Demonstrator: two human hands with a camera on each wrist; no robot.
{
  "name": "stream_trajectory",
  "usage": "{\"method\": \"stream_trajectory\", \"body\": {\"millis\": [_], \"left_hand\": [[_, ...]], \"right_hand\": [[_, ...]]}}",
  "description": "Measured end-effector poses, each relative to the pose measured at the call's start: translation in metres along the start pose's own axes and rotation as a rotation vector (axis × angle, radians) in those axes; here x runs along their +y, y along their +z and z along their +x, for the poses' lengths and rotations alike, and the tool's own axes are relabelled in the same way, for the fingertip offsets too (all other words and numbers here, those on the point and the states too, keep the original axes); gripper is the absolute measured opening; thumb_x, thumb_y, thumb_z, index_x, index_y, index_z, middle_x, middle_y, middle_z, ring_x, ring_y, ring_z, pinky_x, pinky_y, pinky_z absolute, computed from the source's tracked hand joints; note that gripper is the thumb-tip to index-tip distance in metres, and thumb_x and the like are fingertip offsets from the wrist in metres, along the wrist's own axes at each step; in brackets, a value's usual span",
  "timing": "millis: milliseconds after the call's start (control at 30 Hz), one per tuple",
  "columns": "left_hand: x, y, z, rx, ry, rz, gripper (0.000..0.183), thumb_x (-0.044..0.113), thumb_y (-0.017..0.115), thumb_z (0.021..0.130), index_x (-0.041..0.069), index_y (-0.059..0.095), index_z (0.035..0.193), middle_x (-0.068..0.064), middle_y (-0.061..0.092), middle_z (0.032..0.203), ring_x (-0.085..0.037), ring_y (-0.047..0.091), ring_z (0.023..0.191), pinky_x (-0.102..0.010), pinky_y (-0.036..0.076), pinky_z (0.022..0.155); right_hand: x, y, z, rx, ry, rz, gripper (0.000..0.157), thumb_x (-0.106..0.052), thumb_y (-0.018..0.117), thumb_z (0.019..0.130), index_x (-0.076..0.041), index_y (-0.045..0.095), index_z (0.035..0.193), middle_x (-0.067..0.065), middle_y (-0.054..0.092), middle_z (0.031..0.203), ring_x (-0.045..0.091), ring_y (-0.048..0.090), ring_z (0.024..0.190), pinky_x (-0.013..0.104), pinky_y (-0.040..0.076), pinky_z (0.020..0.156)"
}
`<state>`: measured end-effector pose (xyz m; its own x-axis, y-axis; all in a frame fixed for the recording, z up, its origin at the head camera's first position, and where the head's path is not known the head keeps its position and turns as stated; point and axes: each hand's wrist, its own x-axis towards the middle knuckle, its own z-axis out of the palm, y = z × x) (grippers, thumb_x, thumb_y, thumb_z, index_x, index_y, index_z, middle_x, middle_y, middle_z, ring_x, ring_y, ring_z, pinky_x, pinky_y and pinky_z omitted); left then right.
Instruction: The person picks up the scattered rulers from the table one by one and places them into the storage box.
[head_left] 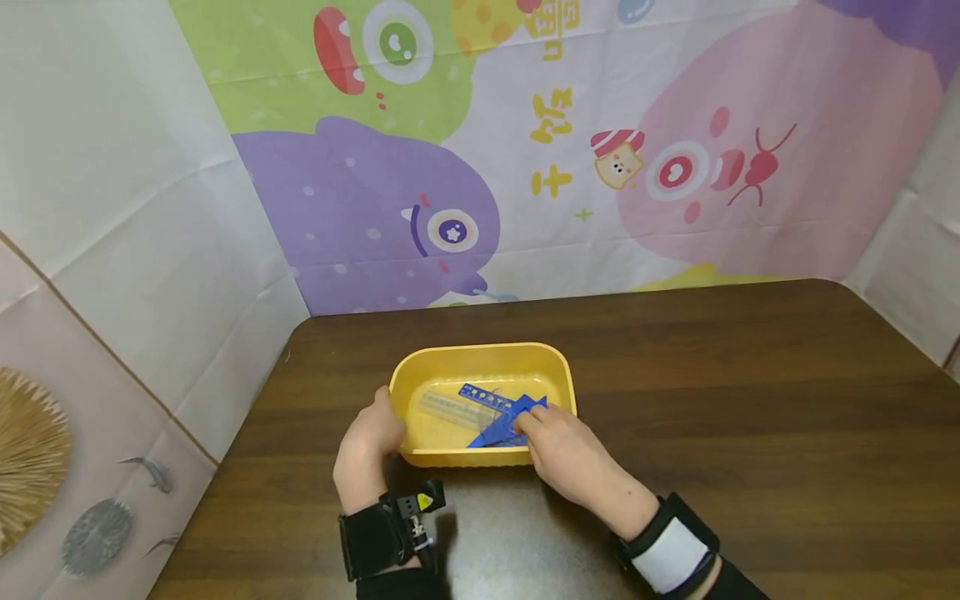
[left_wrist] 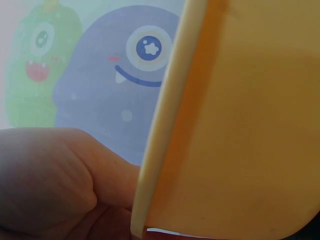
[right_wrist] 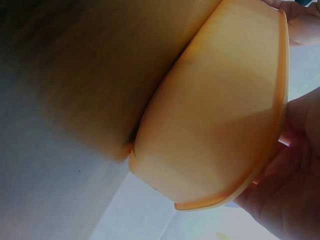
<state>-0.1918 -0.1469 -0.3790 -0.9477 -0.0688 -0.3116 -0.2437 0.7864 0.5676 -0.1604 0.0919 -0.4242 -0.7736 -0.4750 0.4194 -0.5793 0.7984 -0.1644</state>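
Note:
A yellow plastic tray (head_left: 450, 360) sits on the table, and several rulers lie in it. My left hand (head_left: 372, 433) grips the tray's left end; the left wrist view shows the thumb at the rim (left_wrist: 167, 107). Over the near right rim reaches my right hand (head_left: 566, 450), its thumb and fingers pinching a blue set square (head_left: 495, 430) inside the tray. Beside that lies a blue ruler with cut-out shapes (head_left: 480, 394). A clear ruler (head_left: 450, 408) rests to the left. In the right wrist view the tray's outer wall (right_wrist: 210, 110) hides the rulers.
The brown wooden table (head_left: 750, 400) extends widely to the right of the tray. Behind it hangs a cartoon-printed cloth (head_left: 525, 242), with a pale cloth (head_left: 187, 208) at the left. Both wrists wear black straps.

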Motion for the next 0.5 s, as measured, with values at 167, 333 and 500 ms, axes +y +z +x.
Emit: {"method": "stream_trajectory", "body": {"millis": [167, 333, 500], "left_hand": [[0.0, -0.001, 0.0, -0.003, 0.008, 0.006, 0.06, 0.0, 0.04, 0.084, -0.004, 0.016, 0.14, -0.013, 0.048, 0.076, -0.022, 0.046, 0.058, -0.028, 0.037, 0.052], [-0.001, -0.002, -0.002, 0.011, 0.002, 0.016, 0.06, 0.0, 0.041, 0.083, -0.005, 0.018, 0.138, -0.016, 0.049, 0.082, -0.025, 0.048, 0.064, -0.031, 0.039, 0.057], [0.001, -0.005, 0.0, 0.121, 0.078, 0.088, 0.059, 0.012, 0.043, 0.089, -0.007, 0.019, 0.139, -0.03, 0.043, 0.123, -0.04, 0.048, 0.105, -0.049, 0.04, 0.088]], "right_hand": [[0.001, 0.001, 0.0, -0.024, -0.016, -0.031, 0.014, -0.003, 0.053, 0.082, -0.008, 0.064, 0.09, 0.001, 0.064, 0.085, 0.016, 0.059, 0.079, 0.031, 0.045, 0.079], [0.003, -0.002, 0.0, -0.019, -0.006, -0.044, 0.015, -0.009, 0.053, 0.085, -0.01, 0.064, 0.095, 0.001, 0.065, 0.091, 0.017, 0.061, 0.09, 0.036, 0.044, 0.087], [0.012, -0.014, 0.005, -0.014, 0.09, -0.034, 0.025, -0.019, 0.055, 0.088, -0.009, 0.062, 0.11, 0.005, 0.062, 0.109, 0.021, 0.055, 0.108, 0.042, 0.036, 0.098]]}}
